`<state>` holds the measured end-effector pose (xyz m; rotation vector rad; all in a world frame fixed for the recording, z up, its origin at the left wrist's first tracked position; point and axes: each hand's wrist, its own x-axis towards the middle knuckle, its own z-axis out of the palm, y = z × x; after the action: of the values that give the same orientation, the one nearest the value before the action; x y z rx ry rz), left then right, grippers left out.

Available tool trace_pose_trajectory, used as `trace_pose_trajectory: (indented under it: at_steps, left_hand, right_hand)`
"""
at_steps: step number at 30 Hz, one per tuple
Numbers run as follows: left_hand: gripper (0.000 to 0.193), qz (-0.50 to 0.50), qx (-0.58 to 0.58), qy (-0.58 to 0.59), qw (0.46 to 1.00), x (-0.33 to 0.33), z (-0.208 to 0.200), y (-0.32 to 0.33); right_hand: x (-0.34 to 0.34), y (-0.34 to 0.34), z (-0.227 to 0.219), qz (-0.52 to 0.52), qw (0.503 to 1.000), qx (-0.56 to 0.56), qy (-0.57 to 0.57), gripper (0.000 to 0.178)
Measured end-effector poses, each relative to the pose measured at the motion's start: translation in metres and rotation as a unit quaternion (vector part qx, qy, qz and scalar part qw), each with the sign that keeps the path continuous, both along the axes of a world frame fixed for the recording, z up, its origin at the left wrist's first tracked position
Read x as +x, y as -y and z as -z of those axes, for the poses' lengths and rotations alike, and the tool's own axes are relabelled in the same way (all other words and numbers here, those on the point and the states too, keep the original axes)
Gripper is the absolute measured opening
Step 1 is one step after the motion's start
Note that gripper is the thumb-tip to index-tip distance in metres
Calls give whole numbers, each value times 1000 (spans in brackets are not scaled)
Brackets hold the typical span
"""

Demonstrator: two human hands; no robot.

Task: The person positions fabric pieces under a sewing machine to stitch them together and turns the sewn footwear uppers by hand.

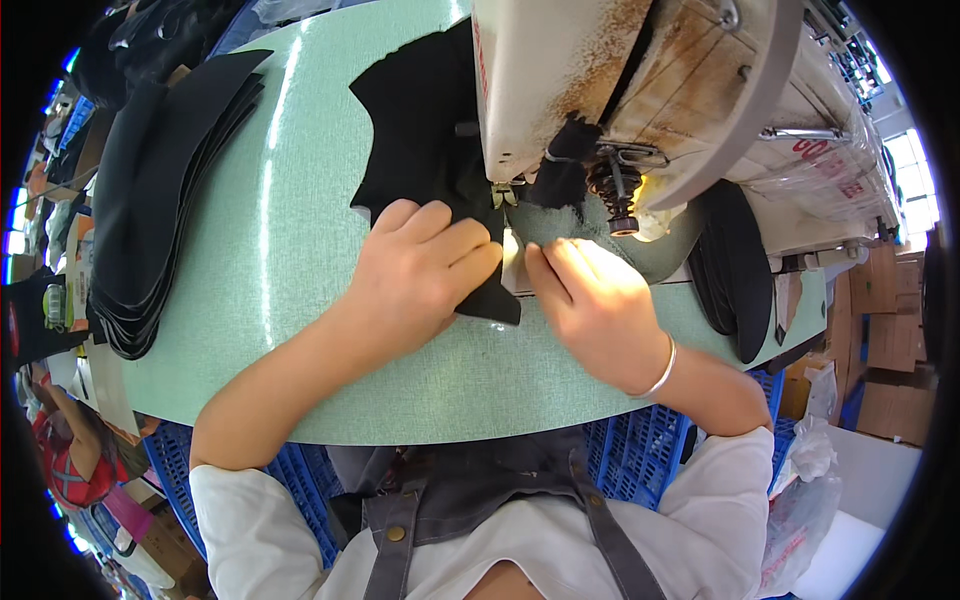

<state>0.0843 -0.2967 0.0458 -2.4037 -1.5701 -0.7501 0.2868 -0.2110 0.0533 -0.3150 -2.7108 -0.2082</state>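
A black fabric piece (pixel 415 120) with curved edges lies on the pale green table, running beside and under the head of a sewing machine (pixel 530 70). My left hand (pixel 420 265) is closed on its near part, just left of the presser foot (pixel 503 193). Fabric shows below those fingers, its corner pointing toward me. My right hand (pixel 600 310) is pinched together just right of the needle area, fingertips close to the brightly lit machine plate (pixel 513 260). Whatever those fingertips hold, if anything, is too small or hidden to make out.
A stack of black cut pieces (pixel 165 200) lies on the table's left side. Another dark stack (pixel 738 270) sits right of the machine, near a tension spring (pixel 618 195). Blue crates (pixel 640 455) stand below the table edge. Cardboard boxes (pixel 895 340) are at far right.
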Motion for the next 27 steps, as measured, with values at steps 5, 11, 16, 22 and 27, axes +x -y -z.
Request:
trace_pose_trajectory:
  at_steps: [5, 11, 16, 22, 27]
  left_hand:
    - [45, 24, 1, -6, 1000, 4, 3, 4]
    - [48, 16, 0, -1, 1000, 2, 3, -2]
    - [60, -5, -18, 17, 1000, -2, 2, -5]
    - [61, 4, -19, 47, 999, 0, 4, -4]
    - [55, -17, -22, 67, 997, 5, 5, 3]
  right_hand:
    - [1, 7, 1, -5, 1000, -4, -26, 25]
    - [-8, 4, 6, -7, 998, -22, -58, 23]
    - [-9, 0, 10, -33, 998, 3, -50, 30]
    - [-6, 4, 3, -18, 1000, 12, -18, 38]
    - [-7, 5, 7, -19, 999, 14, -27, 33]
